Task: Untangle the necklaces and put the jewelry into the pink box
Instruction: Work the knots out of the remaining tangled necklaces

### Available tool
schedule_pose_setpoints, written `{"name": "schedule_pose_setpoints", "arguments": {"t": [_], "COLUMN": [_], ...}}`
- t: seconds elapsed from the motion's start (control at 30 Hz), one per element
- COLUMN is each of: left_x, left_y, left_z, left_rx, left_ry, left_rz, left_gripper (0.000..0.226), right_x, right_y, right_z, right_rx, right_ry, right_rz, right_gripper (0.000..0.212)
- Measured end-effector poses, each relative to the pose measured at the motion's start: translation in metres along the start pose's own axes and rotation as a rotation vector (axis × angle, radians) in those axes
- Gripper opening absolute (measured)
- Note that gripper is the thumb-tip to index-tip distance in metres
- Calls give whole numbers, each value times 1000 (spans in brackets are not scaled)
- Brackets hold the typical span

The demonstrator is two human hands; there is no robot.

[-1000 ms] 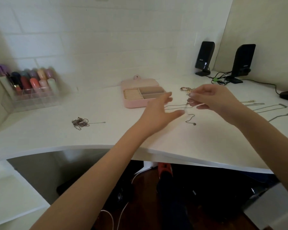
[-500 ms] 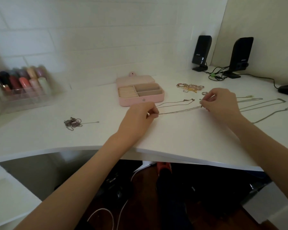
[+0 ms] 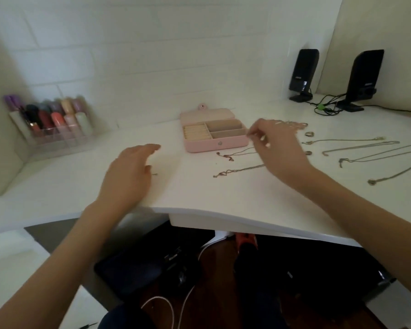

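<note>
The pink box (image 3: 217,146) lies open at the middle of the white desk (image 3: 199,198). In front of it and to its right, two thin necklaces (image 3: 237,170) are stretched out on the desk, their right ends hidden under my right hand (image 3: 279,150). That hand hovers beside the box's right end with loosely curled, spread fingers and seems to hold nothing. My left hand (image 3: 128,172) is open and flat over the desk left of the box. A chain end (image 3: 155,174) pokes out from beneath it; the rest of that chain is hidden.
Several straightened necklaces (image 3: 358,148) lie at the right, with rings (image 3: 309,134) and a bracelet pile (image 3: 292,124) behind my right hand. Two black speakers (image 3: 303,72) and cables (image 3: 328,108) stand at the back right. A clear cosmetics organiser (image 3: 52,127) is at the back left.
Both hands let go of the necklace they had stretched onto the desk. My left hand moved left over the tangled chain. My right hand shifted left towards the box.
</note>
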State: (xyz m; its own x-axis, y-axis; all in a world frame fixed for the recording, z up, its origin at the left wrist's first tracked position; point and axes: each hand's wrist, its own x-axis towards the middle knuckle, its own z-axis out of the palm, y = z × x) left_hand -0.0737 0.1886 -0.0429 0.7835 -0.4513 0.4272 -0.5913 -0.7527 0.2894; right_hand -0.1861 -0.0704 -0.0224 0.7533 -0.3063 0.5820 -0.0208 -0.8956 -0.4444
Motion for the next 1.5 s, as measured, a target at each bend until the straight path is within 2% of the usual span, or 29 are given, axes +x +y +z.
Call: {"name": "schedule_pose_setpoints", "arguments": {"t": [0.07, 0.13, 0.23, 0.33, 0.4, 0.53, 0.67, 0.73, 0.9, 1.03, 1.07, 1.13, 1.3, 1.4, 1.5], "left_x": [-2, -3, -3, -4, -3, 6, 21, 25, 24, 21, 20, 18, 19, 21, 19], "left_y": [-21, -36, -49, -54, -54, -56, -53, -52, -60, -56, -55, -54, -56, -56, -55], "left_z": [-15, -22, -22, -21, -19, -17, -14, -12, -9, -12, -13, -14, -14, -12, -11], "left_rx": [39, 58, 46, -77, -196, -442, -813, -973, -914, -943, -954, -999, -1080, -1087, -1088], "left_ry": [-102, -159, -77, 42, 122, 226, 188, 190, 219, 244, 241, 214, 209, 141, 80], "left_rz": [-131, -197, -145, -129, -158, -211, -260, -296, -287, -265, -264, -263, -317, -344, -316], "left_gripper": [49, 40, 22, 11, 9, 8, 10, 10, 10, 10, 11, 11, 7, 10, 13], "right_x": [2, 7, 18, 29, 33, 39, 45, 48, 48, 48, 47, 44, 44, 48, 49], "right_y": [-37, -70, -109, -133, -141, -136, -132, -134, -136, -138, -138, -138, -138, -136, -132], "right_z": [26, 57, 99, 126, 139, 152, 152, 150, 150, 147, 147, 147, 146, 144, 144], "right_rx": [103, 182, 171, 208, 287, 523, 759, 800, 869, 1061, 1078, 1083, 1311, 1497, 1584], "right_ry": [-146, -342, -551, -641, -608, -435, -498, -534, -564, -604, -606, -590, -517, -498, -497], "right_rz": [-121, -191, -270, -291, -245, -44, 101, 129, 194, 293, 296, 276, 374, 474, 517], "right_gripper": [15, 18, 32, 42, 35, 9, 12, 10, 9, 10, 16, 25, 19, 17, 19]}}
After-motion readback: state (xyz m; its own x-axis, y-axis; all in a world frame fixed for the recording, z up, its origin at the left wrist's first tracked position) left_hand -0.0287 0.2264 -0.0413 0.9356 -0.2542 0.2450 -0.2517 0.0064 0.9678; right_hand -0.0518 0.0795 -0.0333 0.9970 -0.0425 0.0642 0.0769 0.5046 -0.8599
